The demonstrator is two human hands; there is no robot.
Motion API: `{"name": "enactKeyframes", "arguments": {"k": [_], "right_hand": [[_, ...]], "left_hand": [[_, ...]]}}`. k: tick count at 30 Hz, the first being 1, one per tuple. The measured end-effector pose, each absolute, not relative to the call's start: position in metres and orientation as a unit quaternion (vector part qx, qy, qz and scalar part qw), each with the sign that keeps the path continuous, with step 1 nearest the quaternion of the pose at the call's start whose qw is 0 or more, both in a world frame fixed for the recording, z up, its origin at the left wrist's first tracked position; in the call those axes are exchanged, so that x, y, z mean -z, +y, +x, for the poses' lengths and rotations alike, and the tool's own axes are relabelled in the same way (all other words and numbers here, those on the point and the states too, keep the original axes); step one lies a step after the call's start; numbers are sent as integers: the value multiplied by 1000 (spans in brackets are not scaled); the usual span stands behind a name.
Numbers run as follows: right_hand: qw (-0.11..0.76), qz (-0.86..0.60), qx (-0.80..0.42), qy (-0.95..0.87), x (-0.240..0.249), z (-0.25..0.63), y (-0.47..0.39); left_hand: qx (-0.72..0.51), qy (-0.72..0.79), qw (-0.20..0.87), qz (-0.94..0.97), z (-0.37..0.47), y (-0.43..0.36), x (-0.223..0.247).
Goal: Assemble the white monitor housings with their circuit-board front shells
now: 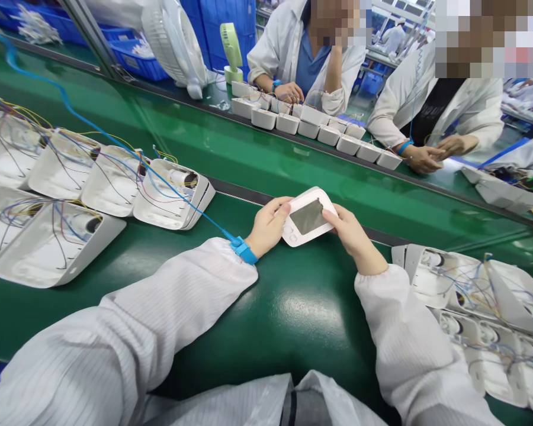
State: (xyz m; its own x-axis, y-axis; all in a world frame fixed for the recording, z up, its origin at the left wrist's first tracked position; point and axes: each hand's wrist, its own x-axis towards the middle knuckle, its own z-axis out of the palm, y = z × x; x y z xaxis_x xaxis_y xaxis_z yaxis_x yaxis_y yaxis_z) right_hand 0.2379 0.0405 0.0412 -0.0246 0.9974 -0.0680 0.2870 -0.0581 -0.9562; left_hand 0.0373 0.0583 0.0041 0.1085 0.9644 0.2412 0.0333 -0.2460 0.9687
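Between my two hands, above the green table, is a white device with a grey screen (pixel 310 217), tilted with its screen side toward me. My left hand (pixel 270 223) is closed on its left edge, thumb on the front. A blue wrist strap (pixel 244 249) with a blue cord circles that wrist. Closed on the device's right edge is my right hand (pixel 349 229), its thumb at the screen's right side. The fingers behind the device are hidden.
Open white housings with coloured wires (pixel 166 195) stand in rows at the left, and more wired housings (pixel 459 284) at the right. Across the green belt (pixel 231 142), two people sit behind further white housings (pixel 288 123). A white fan (pixel 173 47) and a green fan (pixel 231 50) stand there.
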Motion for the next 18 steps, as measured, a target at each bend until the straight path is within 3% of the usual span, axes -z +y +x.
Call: {"name": "enactKeyframes", "arguments": {"k": [3, 7, 11, 14, 18], "right_hand": [[457, -581, -424, -523, -46, 237, 38], [502, -577, -218, -606, -60, 233, 27], [378, -554, -35, -741, -69, 228, 18], [304, -516, -28, -800, -71, 225, 17], [279, -481, -43, -830, -70, 222, 16]], "left_hand": [[-509, 411, 448, 610, 38, 61, -3], [-491, 360, 432, 665, 41, 57, -2], [-498, 341, 329, 726, 40, 53, -2], [-477, 320, 312, 757, 37, 55, -1], [-475, 286, 307, 774, 34, 57, 3]]}}
